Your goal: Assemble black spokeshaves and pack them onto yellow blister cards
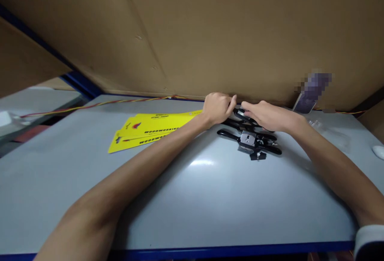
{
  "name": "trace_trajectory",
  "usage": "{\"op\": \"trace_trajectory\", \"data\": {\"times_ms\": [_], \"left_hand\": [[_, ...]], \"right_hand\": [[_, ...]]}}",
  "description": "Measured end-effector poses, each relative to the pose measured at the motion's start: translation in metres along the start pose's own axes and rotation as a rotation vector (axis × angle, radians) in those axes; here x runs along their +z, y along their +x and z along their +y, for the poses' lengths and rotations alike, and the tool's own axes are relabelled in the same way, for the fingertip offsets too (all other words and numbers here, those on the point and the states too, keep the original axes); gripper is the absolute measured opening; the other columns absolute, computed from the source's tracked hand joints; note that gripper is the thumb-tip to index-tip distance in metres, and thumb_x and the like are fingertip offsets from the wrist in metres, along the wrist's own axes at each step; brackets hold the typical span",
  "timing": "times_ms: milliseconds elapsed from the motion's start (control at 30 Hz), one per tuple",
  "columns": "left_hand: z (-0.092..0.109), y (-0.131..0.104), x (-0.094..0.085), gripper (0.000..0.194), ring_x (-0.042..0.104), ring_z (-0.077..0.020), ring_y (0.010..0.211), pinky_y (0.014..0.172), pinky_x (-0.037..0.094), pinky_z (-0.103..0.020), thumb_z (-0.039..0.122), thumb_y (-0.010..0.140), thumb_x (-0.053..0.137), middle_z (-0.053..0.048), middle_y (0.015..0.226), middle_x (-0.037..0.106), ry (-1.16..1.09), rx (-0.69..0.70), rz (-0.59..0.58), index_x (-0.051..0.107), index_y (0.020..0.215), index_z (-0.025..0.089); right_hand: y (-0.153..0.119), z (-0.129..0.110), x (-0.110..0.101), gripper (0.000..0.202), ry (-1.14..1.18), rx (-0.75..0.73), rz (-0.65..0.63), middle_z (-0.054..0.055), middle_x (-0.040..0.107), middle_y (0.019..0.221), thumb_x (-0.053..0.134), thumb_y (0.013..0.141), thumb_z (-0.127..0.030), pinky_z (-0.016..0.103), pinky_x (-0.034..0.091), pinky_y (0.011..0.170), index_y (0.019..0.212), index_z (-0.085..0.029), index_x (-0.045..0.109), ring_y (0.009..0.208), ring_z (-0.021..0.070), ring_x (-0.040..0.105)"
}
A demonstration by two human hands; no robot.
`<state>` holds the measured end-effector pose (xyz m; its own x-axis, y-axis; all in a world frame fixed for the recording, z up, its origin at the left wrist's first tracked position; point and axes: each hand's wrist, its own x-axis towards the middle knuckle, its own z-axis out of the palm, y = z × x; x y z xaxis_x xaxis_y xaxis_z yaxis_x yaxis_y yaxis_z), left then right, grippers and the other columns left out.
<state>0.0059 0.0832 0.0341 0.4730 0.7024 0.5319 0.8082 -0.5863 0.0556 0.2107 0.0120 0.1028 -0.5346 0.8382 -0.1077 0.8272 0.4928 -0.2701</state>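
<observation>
Black, two-handled spokeshaves (pixel 252 141), the front one bearing a silvery metal plate (pixel 245 136), lie clustered on the glossy grey tabletop (pixel 195 205). The curled left hand (pixel 219 108) and bent right hand (pixel 266 115) partly hide the rear ones; whether either hand grasps one cannot be told.

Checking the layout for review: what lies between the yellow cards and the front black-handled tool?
In the head view, the left forearm crosses that stretch; bare tabletop shows between it and the tool.
</observation>
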Motion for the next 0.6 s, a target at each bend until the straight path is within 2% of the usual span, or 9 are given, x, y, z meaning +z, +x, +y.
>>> {"op": "trace_trajectory", "data": {"times_ms": [100,167,233,333,400,433,533,600], "left_hand": [[0.000,0.001,-0.001,0.066,0.063,-0.0226,0.066,0.064,0.039,-0.036,0.042,0.105,0.024,-0.013,0.066,0.069,-0.022,0.055,-0.031,0.069,0.063,0.017],[0.000,0.001,-0.001,0.065,0.064,-0.0224,0.067,0.065,0.038,-0.035,0.041,0.104,0.024,-0.013,0.067,0.070,-0.018,0.081,-0.037,0.069,0.063,0.017],[0.000,0.000,0.000,0.065,0.064,-0.0221,0.067,0.064,0.037,-0.035,0.041,0.105,0.024,-0.014,0.069,0.071,-0.003,0.053,-0.014,0.071,0.066,0.017],[0.001,-0.001,0.001,0.067,0.063,-0.0210,0.064,0.062,0.035,-0.035,0.042,0.106,0.023,-0.014,0.070,0.072,-0.002,-0.023,0.031,0.073,0.069,0.016],[0.002,-0.001,0.002,0.068,0.062,-0.0203,0.063,0.061,0.034,-0.034,0.043,0.107,0.022,-0.013,0.070,0.072,-0.018,-0.073,0.048,0.072,0.069,0.017],[0.002,-0.002,0.002,0.069,0.062,-0.0202,0.063,0.060,0.034,-0.034,0.044,0.107,0.022,-0.012,0.070,0.072,-0.026,-0.102,0.052,0.072,0.069,0.016],[0.004,-0.003,0.004,0.068,0.063,-0.0211,0.064,0.061,0.033,-0.034,0.046,0.108,0.025,-0.012,0.071,0.071,-0.049,-0.197,0.038,0.072,0.070,0.016],[0.006,-0.004,0.006,0.066,0.064,-0.0213,0.066,0.062,0.033,-0.033,0.048,0.108,0.028,-0.012,0.073,0.072,-0.061,-0.242,0.019,0.072,0.071,0.016]], "right_hand": [[-0.002,0.002,-0.001,0.017,0.018,-0.108,-0.045,-0.003,0.054,0.063,0.039,0.103,-0.024,0.033,0.029,0.060,0.096,-0.028,0.054,0.051,0.0144,0.042],[-0.001,0.002,0.002,0.020,0.064,-0.125,-0.029,-0.003,0.054,0.063,0.038,0.105,-0.027,0.032,0.031,0.060,0.110,-0.029,0.057,0.051,0.0152,0.046],[0.000,0.001,0.006,0.027,0.066,-0.090,0.084,-0.001,0.060,0.070,0.036,0.107,-0.037,0.032,0.035,0.062,0.127,-0.030,0.053,0.059,0.0186,0.054],[0.004,0.006,0.010,0.042,-0.030,-0.016,0.290,0.011,0.072,0.103,0.048,0.104,-0.049,0.036,0.042,0.074,0.138,-0.024,0.049,0.088,0.0279,0.065],[0.007,0.014,0.010,0.044,-0.042,0.041,0.337,0.017,0.070,0.119,0.055,0.100,-0.050,0.038,0.044,0.081,0.133,-0.021,0.055,0.101,0.0314,0.064],[0.009,0.019,0.009,0.041,-0.011,0.059,0.318,0.017,0.071,0.119,0.055,0.100,-0.050,0.038,0.044,0.081,0.128,-0.020,0.059,0.100,0.0306,0.065],[0.012,0.030,0.007,0.034,0.106,0.048,0.231,0.010,0.073,0.096,0.047,0.105,-0.046,0.033,0.041,0.075,0.107,-0.019,0.067,0.082,0.0229,0.063],[0.013,0.033,0.006,0.041,0.123,0.009,0.251,0.006,0.070,0.083,0.041,0.107,-0.045,0.032,0.037,0.072,0.091,-0.018,0.068,0.075,0.0194,0.060]]}}
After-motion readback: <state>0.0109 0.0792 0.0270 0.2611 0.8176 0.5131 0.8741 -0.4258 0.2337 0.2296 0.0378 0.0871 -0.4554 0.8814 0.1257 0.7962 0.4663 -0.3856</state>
